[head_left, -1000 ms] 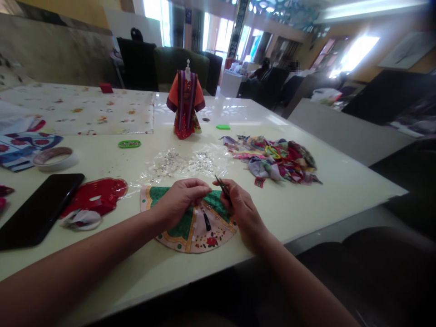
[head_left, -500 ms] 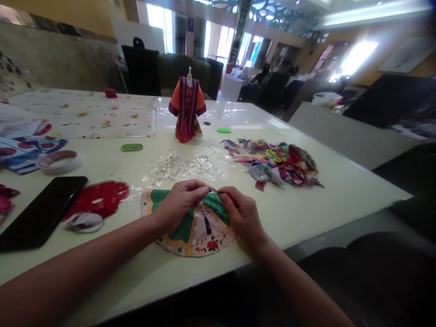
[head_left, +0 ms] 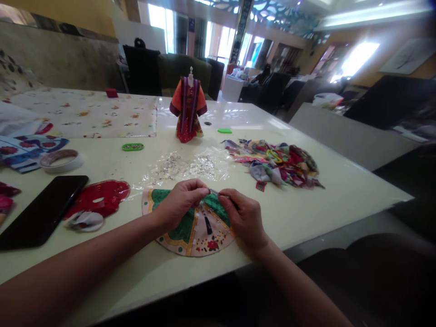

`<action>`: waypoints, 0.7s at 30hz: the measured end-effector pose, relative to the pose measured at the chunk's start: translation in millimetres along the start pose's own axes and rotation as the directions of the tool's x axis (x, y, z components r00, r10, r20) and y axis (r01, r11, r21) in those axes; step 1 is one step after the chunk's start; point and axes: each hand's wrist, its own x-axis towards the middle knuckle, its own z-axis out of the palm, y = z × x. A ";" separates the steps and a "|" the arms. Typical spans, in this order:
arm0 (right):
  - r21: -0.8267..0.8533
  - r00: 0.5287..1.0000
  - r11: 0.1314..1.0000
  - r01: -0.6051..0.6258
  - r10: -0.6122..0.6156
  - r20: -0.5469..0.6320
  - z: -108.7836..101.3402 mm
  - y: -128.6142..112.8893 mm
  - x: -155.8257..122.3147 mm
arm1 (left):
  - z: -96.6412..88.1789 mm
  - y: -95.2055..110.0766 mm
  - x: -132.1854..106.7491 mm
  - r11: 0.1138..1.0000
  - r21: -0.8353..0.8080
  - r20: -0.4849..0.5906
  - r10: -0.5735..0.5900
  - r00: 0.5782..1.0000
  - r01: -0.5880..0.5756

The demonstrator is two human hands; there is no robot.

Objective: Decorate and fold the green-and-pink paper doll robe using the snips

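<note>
A fan-shaped fabric skirt piece, green and cream with gold trim and red flowers, lies flat on the table. My left hand rests on its upper part, fingers curled, and whatever the fingertips pinch is hidden. My right hand sits at its right side and shut on slim metal tweezers. Their tips reach the fingertips of my left hand, just above the fabric.
Beyond my hands lie a plastic sheet with scattered rhinestones and a heap of colourful fabric scraps. A miniature robed garment stands farther back. A black phone, red cut-out fabric and a tape roll lie left.
The tweezers have swung from pointing up and away to lying nearly level, with their tips now at my left fingertips. My right hand has moved slightly lower and closer to my left.
</note>
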 end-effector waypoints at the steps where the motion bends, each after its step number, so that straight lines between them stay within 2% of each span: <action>1: -0.015 1.000 1.000 0.010 -0.010 -0.002 0.2 -0.1 -0.2 | -0.3 1.0 0.4 1.000 0.018 -0.003 -0.002 1.000 0.002; 6: -0.124 0.995 0.988 0.091 -0.094 -0.022 0.6 -1.0 -1.6 | -2.0 8.0 1.3 0.982 0.188 -0.018 0.026 1.000 -0.022; 10: -0.193 0.990 0.973 0.125 -0.134 -0.036 1.3 -1.8 -3.2 | -2.0 16.7 0.9 0.906 0.418 -0.018 0.085 0.996 -0.070; 15: -0.280 0.983 0.946 0.163 -0.179 -0.033 3.0 -3.1 -5.2 | -3.0 23.5 0.7 0.823 0.564 -0.005 0.094 0.996 -0.075; 18: -0.342 0.977 0.921 0.185 -0.209 -0.035 3.6 -4.8 -5.9 | -3.4 23.7 0.5 0.818 0.573 -0.025 0.076 0.997 -0.048; 21: -0.374 0.973 0.907 0.192 -0.225 -0.046 4.0 -6.8 -6.8 | -3.7 21.2 1.0 0.908 0.416 -0.045 -0.039 0.998 0.054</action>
